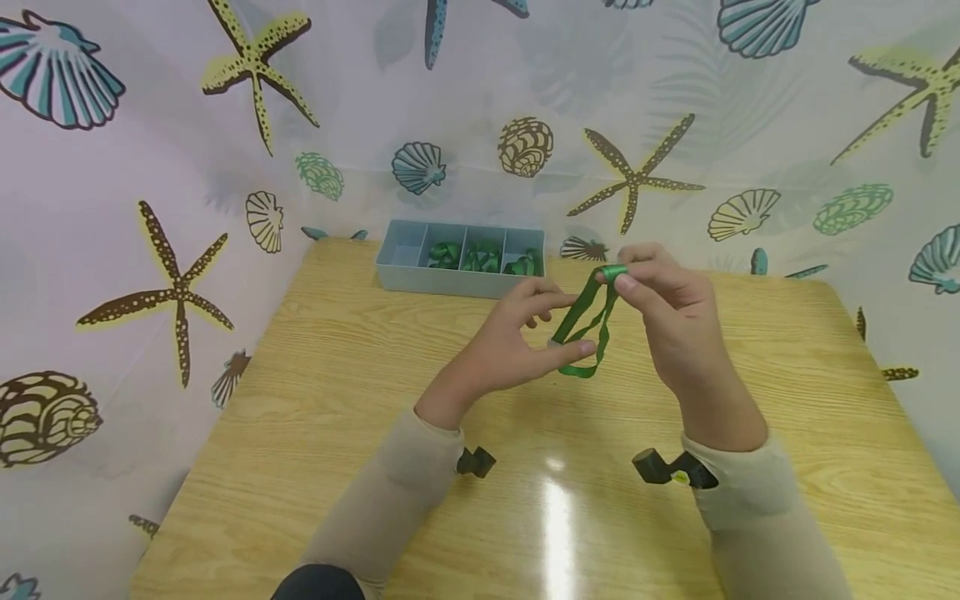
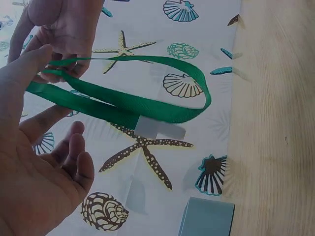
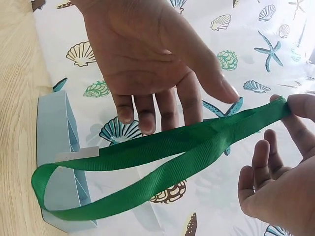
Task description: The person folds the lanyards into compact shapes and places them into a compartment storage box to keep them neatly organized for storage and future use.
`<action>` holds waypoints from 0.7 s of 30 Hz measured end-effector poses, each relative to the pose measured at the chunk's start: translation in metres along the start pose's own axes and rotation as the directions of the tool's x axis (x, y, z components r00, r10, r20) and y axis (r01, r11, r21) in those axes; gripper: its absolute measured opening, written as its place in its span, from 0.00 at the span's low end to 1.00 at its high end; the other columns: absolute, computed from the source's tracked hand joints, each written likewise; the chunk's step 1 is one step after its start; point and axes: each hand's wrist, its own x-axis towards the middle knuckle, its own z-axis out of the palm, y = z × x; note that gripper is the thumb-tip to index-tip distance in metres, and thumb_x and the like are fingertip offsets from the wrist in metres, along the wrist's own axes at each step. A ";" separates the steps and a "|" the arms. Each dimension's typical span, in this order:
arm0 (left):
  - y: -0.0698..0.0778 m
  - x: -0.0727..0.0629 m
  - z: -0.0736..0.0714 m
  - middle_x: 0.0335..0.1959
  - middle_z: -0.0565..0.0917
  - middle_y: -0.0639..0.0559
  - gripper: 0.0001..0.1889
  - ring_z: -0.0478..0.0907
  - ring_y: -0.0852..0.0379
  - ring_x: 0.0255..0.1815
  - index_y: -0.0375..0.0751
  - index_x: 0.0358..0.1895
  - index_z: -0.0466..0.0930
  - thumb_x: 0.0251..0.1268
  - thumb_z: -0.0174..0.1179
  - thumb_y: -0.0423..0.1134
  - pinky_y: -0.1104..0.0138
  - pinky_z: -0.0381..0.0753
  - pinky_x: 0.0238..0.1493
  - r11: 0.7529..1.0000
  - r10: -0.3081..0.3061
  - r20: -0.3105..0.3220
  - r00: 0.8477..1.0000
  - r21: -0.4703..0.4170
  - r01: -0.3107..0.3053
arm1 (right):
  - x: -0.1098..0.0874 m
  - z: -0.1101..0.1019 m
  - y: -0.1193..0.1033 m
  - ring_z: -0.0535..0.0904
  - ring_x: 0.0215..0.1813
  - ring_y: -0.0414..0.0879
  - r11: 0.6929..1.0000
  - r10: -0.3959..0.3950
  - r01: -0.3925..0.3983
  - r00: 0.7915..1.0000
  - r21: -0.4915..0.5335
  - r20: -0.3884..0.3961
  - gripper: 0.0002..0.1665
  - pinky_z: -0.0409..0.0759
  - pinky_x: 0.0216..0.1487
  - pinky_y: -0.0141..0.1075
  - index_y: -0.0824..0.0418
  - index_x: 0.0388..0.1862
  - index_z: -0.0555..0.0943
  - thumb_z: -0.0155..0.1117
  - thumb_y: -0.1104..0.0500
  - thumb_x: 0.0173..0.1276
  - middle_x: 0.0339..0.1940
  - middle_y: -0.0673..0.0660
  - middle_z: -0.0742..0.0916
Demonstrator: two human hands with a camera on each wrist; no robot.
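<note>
A green ribbon [image 1: 576,318] hangs in loops from my right hand [image 1: 675,317], whose thumb and fingers pinch its upper end. In the right wrist view the pinching fingertips [image 3: 295,103] meet at the tip of the doubled ribbon [image 3: 133,191]. My left hand [image 1: 517,337] is beside the ribbon, thumb and index finger spread apart. Its thumb overlaps the lower loop in the head view, and its fingers reach behind the ribbon in the right wrist view. A small white tag [image 2: 160,129] sits on the ribbon near the lower loop.
Behind the hands, at the back of the wooden table [image 1: 360,375], stands a pale blue divided box [image 1: 450,282]. Three of its compartments hold green ribbon coils [image 1: 483,254]. A shell-and-starfish patterned cloth [image 1: 465,83] rises behind and beside the table.
</note>
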 end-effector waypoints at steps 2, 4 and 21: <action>0.001 0.000 0.002 0.54 0.75 0.56 0.30 0.70 0.57 0.50 0.51 0.70 0.83 0.65 0.76 0.53 0.62 0.76 0.51 1.000 0.023 -0.019 1.000 0.014 -0.023 | -0.001 0.001 0.002 0.74 0.62 0.51 1.000 0.010 -0.010 1.000 -0.025 -0.009 0.21 0.75 0.65 0.43 0.64 0.44 0.93 0.54 0.78 0.76 0.50 0.54 0.85; 0.002 0.000 0.004 0.46 0.74 0.55 0.28 0.68 0.55 0.44 0.50 0.68 0.84 0.66 0.75 0.52 0.63 0.72 0.45 0.998 0.057 -0.039 0.998 0.030 -0.056 | -0.001 0.001 0.003 0.73 0.65 0.53 0.999 0.021 -0.022 1.000 -0.048 -0.019 0.21 0.76 0.66 0.43 0.64 0.44 0.93 0.55 0.78 0.75 0.54 0.54 0.85; 0.004 0.002 0.007 0.29 0.79 0.56 0.04 0.75 0.61 0.30 0.42 0.42 0.92 0.73 0.70 0.36 0.67 0.79 0.35 0.963 0.247 -0.109 0.963 -0.079 -0.256 | -0.005 0.008 0.006 0.75 0.68 0.58 0.989 -0.007 0.007 1.000 -0.149 -0.005 0.09 0.62 0.80 0.50 0.73 0.47 0.89 0.63 0.74 0.76 0.53 0.50 0.89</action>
